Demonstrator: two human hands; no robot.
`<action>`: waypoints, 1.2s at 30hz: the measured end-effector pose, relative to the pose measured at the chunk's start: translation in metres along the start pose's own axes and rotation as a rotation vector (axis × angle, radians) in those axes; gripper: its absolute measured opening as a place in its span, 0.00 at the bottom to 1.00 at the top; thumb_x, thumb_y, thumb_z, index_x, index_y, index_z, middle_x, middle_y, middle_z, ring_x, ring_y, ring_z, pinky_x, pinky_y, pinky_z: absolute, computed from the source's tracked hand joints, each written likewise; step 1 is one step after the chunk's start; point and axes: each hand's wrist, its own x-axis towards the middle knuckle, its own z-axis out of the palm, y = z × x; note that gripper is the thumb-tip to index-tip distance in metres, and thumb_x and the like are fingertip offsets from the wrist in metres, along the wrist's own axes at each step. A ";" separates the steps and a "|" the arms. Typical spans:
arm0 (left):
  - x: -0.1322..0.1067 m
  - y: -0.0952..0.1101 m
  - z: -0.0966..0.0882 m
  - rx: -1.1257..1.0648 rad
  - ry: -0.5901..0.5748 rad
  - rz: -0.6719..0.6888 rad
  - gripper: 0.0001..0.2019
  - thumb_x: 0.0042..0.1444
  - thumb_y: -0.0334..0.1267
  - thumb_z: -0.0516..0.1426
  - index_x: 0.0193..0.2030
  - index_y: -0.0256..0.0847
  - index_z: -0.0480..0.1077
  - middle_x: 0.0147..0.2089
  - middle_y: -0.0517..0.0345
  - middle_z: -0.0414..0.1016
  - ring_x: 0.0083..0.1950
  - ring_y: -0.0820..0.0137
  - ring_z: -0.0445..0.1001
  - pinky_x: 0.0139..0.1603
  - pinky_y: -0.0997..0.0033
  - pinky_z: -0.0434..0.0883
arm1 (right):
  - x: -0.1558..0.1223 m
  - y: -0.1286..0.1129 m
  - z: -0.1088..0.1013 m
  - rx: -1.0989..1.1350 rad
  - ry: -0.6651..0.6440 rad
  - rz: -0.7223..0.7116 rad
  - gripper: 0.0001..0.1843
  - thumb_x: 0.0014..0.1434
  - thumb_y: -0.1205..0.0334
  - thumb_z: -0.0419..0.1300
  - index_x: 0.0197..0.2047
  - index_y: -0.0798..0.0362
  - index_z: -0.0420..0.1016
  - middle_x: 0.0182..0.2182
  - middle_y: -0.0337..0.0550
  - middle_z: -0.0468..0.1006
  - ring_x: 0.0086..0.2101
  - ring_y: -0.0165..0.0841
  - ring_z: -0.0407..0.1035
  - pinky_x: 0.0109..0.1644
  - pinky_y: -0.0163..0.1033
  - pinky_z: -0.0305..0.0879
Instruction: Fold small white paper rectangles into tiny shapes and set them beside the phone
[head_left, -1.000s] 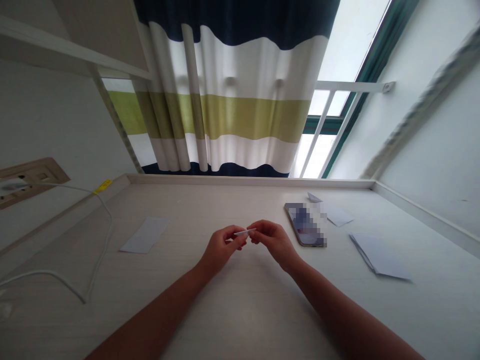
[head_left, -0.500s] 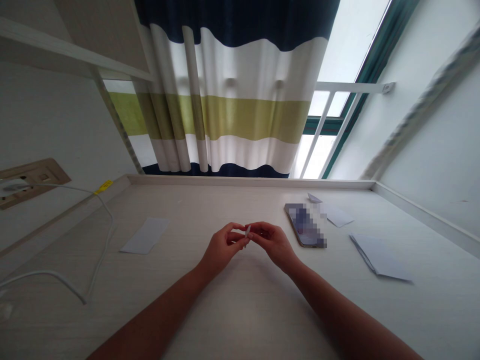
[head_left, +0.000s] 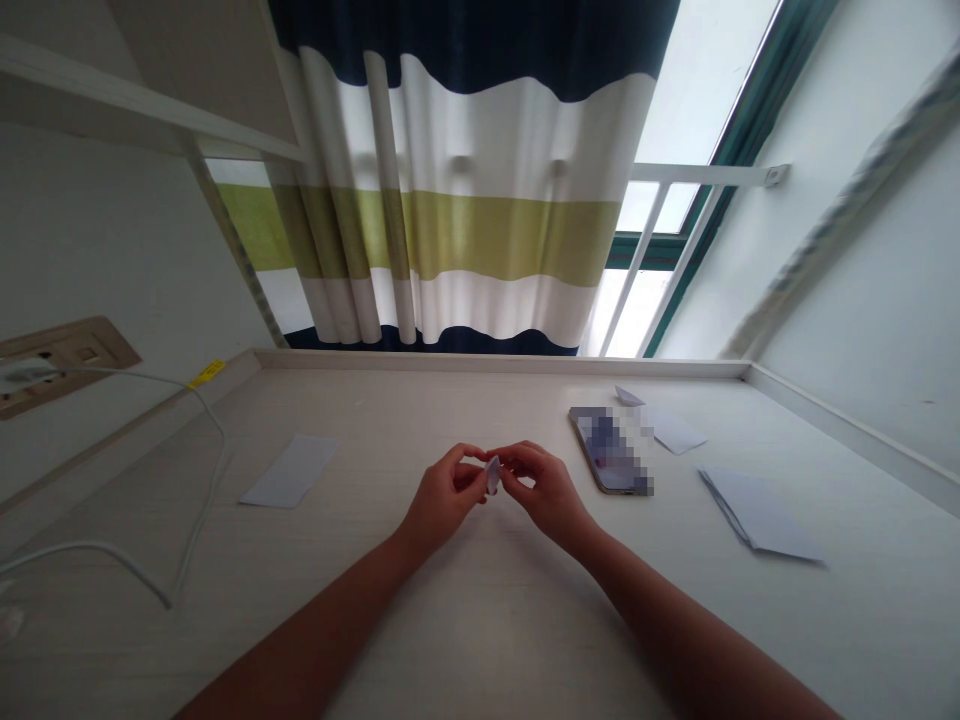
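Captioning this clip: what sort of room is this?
Probably a room in a home, perhaps a bedroom or study: a long desk stands against a window with a striped curtain, a wall socket feeds a cable, and a phone and paper sheets lie about.

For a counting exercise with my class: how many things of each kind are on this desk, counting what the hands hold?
Loose paper pieces: 3 (paper strip, far paper sheet, folded paper sheet)
Small folded paper in the left hand and right hand: 1
Phone: 1
White cable: 1
Total: 6
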 end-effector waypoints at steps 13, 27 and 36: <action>0.002 0.009 0.002 -0.186 0.025 -0.105 0.10 0.46 0.37 0.58 0.35 0.37 0.64 0.26 0.59 0.75 0.30 0.70 0.75 0.36 0.65 0.73 | -0.002 -0.001 -0.002 -0.145 0.025 -0.126 0.08 0.49 0.71 0.56 0.33 0.51 0.73 0.31 0.42 0.74 0.30 0.31 0.69 0.35 0.38 0.68; 0.002 0.011 0.000 -0.290 0.019 -0.159 0.18 0.41 0.35 0.63 0.37 0.37 0.62 0.29 0.57 0.77 0.34 0.67 0.76 0.43 0.60 0.71 | -0.001 -0.001 -0.004 -0.175 0.017 -0.161 0.09 0.50 0.71 0.57 0.32 0.50 0.76 0.35 0.44 0.74 0.36 0.33 0.69 0.41 0.42 0.67; 0.001 0.010 0.001 -0.119 0.007 -0.075 0.16 0.42 0.37 0.62 0.37 0.39 0.62 0.31 0.56 0.78 0.34 0.66 0.76 0.40 0.63 0.71 | 0.002 0.006 -0.002 0.001 0.027 0.044 0.08 0.49 0.58 0.60 0.32 0.53 0.73 0.29 0.42 0.72 0.29 0.30 0.67 0.32 0.37 0.67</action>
